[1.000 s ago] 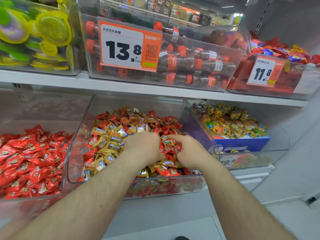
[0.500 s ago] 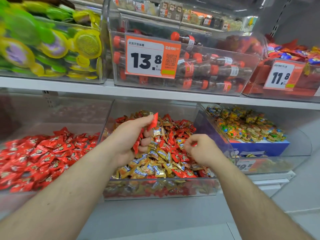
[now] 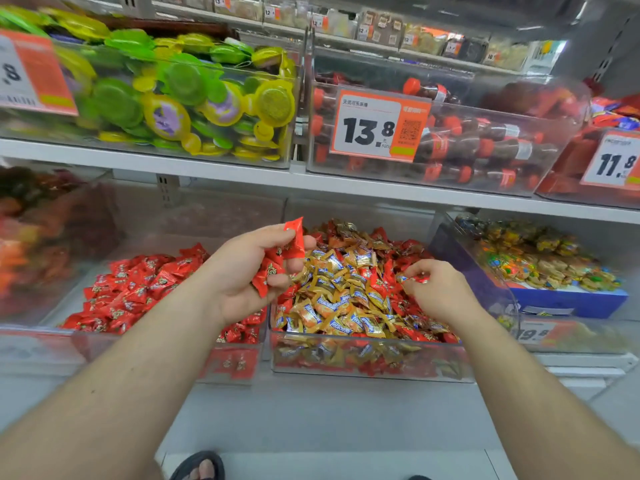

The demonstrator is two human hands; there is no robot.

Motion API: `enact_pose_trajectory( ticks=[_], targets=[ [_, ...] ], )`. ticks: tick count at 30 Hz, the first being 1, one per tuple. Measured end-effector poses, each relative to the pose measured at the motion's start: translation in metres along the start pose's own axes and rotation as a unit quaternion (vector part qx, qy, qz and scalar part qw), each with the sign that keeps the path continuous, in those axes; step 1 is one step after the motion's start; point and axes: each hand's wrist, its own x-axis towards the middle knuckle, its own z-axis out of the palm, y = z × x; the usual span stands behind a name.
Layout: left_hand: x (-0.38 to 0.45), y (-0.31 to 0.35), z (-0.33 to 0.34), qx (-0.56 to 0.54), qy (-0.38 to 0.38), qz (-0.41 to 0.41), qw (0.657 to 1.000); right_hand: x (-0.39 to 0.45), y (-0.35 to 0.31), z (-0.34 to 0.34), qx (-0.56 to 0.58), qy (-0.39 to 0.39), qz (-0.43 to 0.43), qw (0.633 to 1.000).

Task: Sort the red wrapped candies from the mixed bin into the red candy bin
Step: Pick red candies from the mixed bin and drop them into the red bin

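Observation:
A clear mixed bin [image 3: 367, 362] on the lower shelf holds gold and red wrapped candies. To its left stands the red candy bin [image 3: 104, 341], filled with red wrapped candies [image 3: 138, 289]. My left hand [image 3: 242, 271] is raised over the divide between the two bins, palm up, holding a handful of red candies [image 3: 277, 261]. My right hand [image 3: 436, 292] rests on the mixed pile at its right side and pinches a single red candy [image 3: 417, 279] between its fingertips.
Above, a shelf carries bins of green and yellow jelly cups [image 3: 180, 98] and cola-bottle candies [image 3: 467, 143] with a 13.8 price tag [image 3: 377, 126]. A bin with small colourful sweets [image 3: 540, 261] sits at the right. A sandalled foot [image 3: 201, 467] shows below.
My left hand lifted out of the mixed pile with red candies and moved left toward the red bin. My right hand stayed on the pile and picked up one red candy. The view shifted left.

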Motion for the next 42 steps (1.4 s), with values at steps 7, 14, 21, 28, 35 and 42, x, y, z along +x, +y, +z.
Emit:
enact_pose_trajectory(
  ticks=[7, 14, 21, 28, 35, 42],
  targets=[
    [-0.008, 0.022, -0.035, -0.137, -0.013, -0.078, 0.987, -0.051, -0.094, -0.024, 0.45, -0.213, 0.047, 0.866],
    [-0.006, 0.036, -0.09, -0.191, 0.038, -0.051, 0.98, -0.057, -0.18, 0.016, 0.507, -0.35, 0.094, 0.782],
    [-0.006, 0.038, -0.124, -0.124, 0.128, -0.048, 0.983, -0.056, -0.215, 0.056, 0.482, -0.363, 0.141, 0.785],
    [-0.004, 0.035, -0.126, -0.048, 0.155, -0.04, 0.986, -0.057, -0.218, 0.073, 0.41, -0.407, 0.132, 0.805],
    [0.0, 0.025, -0.106, 0.257, 0.226, 0.165, 0.925, -0.058, -0.194, 0.042, 0.463, -0.285, 0.013, 0.839],
    [-0.025, -0.009, -0.016, 0.599, 0.019, 0.438, 0.67, -0.063, -0.104, -0.014, 0.217, -0.072, -0.143, 0.963]
  ],
)
